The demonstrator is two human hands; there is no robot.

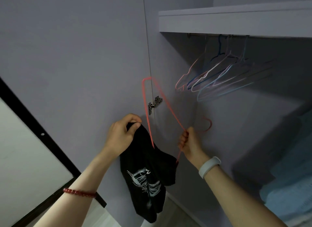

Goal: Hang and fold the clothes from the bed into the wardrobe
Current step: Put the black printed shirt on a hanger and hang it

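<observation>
A black T-shirt with a white print hangs in front of the open wardrobe door. My left hand pinches the shirt's top edge. My right hand grips a red wire hanger near its neck, the hook pointing right. The hanger is tilted on end, one shoulder up by the door hinge, its lower end inside the shirt.
Several empty coloured hangers hang from a rail under the wardrobe shelf. Folded light blue fabric lies lower right inside the wardrobe. A black-framed panel stands at the left.
</observation>
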